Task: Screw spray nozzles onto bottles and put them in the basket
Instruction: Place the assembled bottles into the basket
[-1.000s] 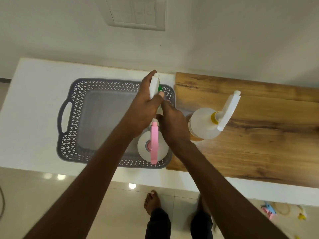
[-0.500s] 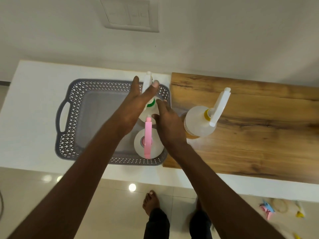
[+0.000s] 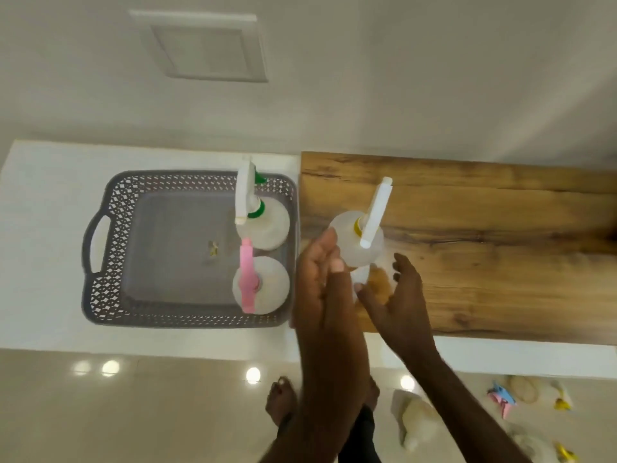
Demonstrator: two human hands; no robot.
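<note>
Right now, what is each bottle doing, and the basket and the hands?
Green-collared spray bottle: upright in basket, nozzle on.
Pink-nozzled spray bottle: upright in basket.
Yellow-collared spray bottle: upright on wooden board, nozzle on.
Grey plastic basket: holds two bottles.
Left hand: open.
Right hand: open.

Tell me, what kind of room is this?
Probably a room in a home, maybe a kitchen or utility corner. A white counter runs along a plain wall, with a wooden board and a grey basket on it, above a shiny tiled floor.
</note>
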